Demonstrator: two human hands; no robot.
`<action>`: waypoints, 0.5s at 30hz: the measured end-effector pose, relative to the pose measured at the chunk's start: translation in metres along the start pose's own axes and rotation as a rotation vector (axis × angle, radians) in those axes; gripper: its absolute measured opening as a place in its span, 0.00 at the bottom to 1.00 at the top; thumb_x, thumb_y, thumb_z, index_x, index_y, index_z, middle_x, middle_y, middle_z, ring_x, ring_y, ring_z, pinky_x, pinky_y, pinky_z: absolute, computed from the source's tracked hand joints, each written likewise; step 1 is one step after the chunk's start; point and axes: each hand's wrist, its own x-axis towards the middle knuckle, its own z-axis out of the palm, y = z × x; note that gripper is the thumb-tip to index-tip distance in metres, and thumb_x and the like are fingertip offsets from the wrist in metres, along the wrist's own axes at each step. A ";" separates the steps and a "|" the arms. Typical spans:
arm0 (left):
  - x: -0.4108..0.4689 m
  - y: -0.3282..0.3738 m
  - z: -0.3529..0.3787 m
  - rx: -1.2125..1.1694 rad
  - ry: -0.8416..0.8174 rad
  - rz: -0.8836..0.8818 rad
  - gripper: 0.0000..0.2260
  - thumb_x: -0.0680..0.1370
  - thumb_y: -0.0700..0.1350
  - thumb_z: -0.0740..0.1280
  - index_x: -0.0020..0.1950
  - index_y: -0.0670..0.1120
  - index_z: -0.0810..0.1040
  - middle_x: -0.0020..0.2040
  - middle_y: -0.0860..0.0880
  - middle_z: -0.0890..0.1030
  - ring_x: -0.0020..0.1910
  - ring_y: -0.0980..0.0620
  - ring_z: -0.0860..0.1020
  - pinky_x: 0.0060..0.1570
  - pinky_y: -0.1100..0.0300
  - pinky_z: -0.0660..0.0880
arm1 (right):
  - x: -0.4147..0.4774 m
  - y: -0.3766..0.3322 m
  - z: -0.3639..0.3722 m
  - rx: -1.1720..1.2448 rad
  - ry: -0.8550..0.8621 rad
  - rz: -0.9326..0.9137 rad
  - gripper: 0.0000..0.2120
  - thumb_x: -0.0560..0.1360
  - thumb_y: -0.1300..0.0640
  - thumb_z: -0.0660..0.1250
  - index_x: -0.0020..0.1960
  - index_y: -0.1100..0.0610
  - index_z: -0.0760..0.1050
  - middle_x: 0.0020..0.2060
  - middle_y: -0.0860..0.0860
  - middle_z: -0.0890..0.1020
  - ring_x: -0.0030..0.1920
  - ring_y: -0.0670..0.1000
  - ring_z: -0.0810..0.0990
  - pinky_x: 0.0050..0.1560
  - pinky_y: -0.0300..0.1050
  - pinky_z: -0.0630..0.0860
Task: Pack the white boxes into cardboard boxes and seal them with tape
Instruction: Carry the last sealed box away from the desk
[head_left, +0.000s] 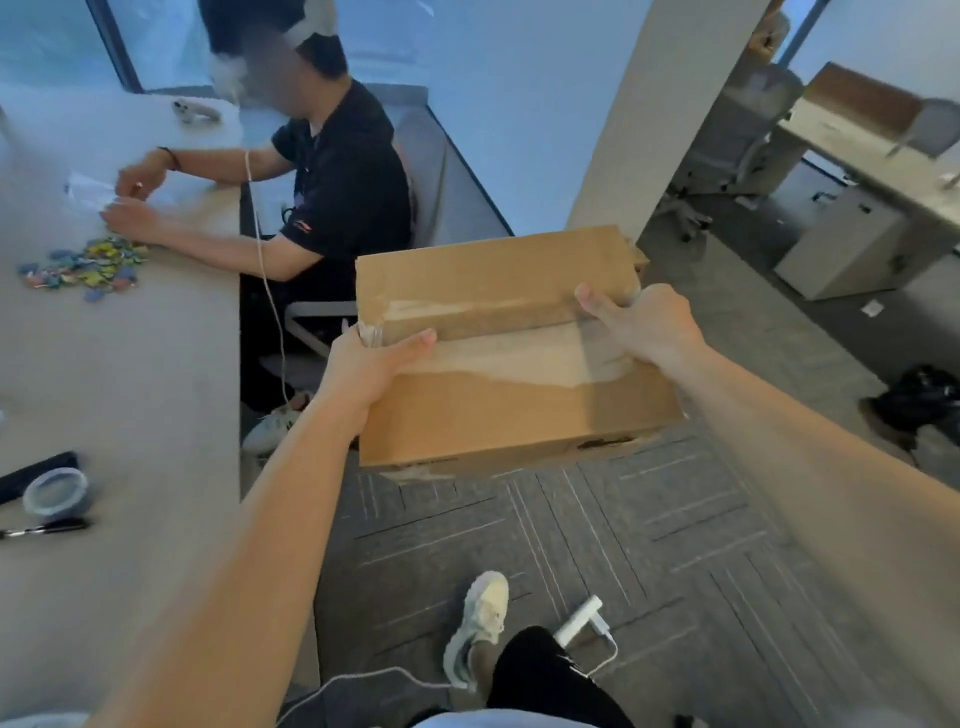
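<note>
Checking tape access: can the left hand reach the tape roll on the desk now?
Probably not yet: the left hand grips the cardboard box, as does the right hand. Nothing blocks the tape roll on the desk once it lets go.

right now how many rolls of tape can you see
1: the roll of tape lies on the table at the left edge of the view, next to a pen. Others may be out of frame.

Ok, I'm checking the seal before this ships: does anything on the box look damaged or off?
Yes. The cardboard box, gripped by the left hand and right hand, has patchy, uneven tape along its top seam, and its far right corner and lower front edge look scuffed or torn.
</note>
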 end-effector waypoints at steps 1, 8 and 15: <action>0.009 0.001 0.015 0.017 -0.020 -0.007 0.24 0.65 0.51 0.83 0.58 0.50 0.79 0.53 0.50 0.85 0.49 0.48 0.85 0.51 0.45 0.82 | 0.010 0.012 -0.003 0.005 0.006 0.019 0.33 0.69 0.27 0.64 0.28 0.54 0.59 0.22 0.49 0.61 0.21 0.49 0.61 0.24 0.44 0.56; 0.111 0.010 0.146 0.187 -0.145 -0.047 0.19 0.69 0.54 0.79 0.57 0.50 0.82 0.50 0.49 0.86 0.47 0.48 0.85 0.45 0.50 0.83 | 0.118 0.114 -0.029 0.060 -0.008 0.154 0.31 0.72 0.29 0.63 0.29 0.55 0.61 0.24 0.50 0.64 0.25 0.51 0.66 0.27 0.45 0.59; 0.225 0.033 0.332 0.282 -0.236 -0.100 0.15 0.72 0.55 0.77 0.55 0.51 0.82 0.51 0.47 0.86 0.50 0.45 0.84 0.53 0.43 0.81 | 0.266 0.224 -0.094 0.115 0.011 0.308 0.31 0.73 0.30 0.62 0.35 0.60 0.70 0.31 0.54 0.73 0.33 0.53 0.73 0.29 0.47 0.63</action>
